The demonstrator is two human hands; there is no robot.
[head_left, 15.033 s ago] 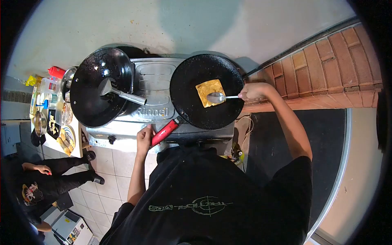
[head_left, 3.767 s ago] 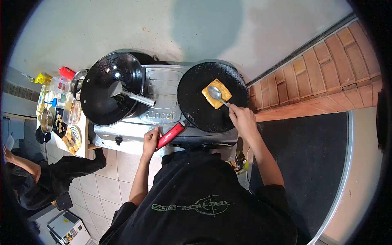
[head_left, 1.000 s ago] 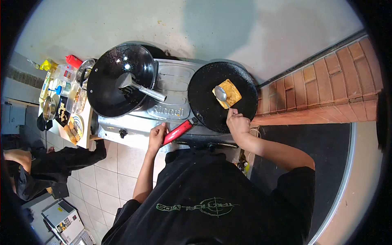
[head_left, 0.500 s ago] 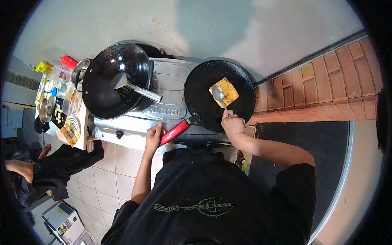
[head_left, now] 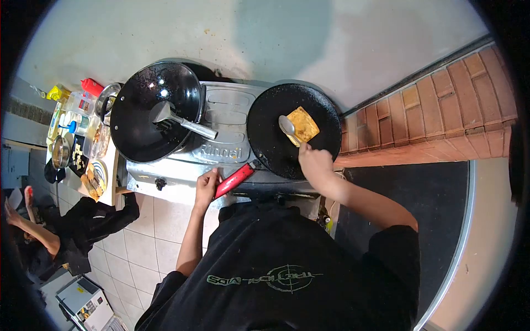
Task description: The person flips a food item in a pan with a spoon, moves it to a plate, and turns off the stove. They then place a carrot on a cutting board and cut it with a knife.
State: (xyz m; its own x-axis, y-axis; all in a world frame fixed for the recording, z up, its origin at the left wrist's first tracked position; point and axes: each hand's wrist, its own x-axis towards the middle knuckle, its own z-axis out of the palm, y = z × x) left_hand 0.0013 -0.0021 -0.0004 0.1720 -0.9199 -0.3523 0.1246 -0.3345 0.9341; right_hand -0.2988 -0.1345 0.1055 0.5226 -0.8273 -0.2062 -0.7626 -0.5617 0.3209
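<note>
Our right hand (head_left: pixel 317 164) grips spoon (head_left: pixel 286 125), long axis slanting away and leftward over flat pan (head_left: pixel 270 146), bowl foremost, at golden square's (head_left: pixel 306 127) left side; our left hand (head_left: pixel 207 187) grasps red handle (head_left: pixel 234 180), slanting from flat pan toward us and left; wok (head_left: pixel 135 132) left of flat pan, spatula (head_left: pixel 190 124) inside, its handle pointing panward

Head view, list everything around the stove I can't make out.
- Head view: underside of the square food, hidden by its own top.
- Head view: end of the spoon, hidden by the right hand.
- Head view: whatever lies beneath the wok, hidden by it.
- Head view: printing on the containers, too small.
</note>
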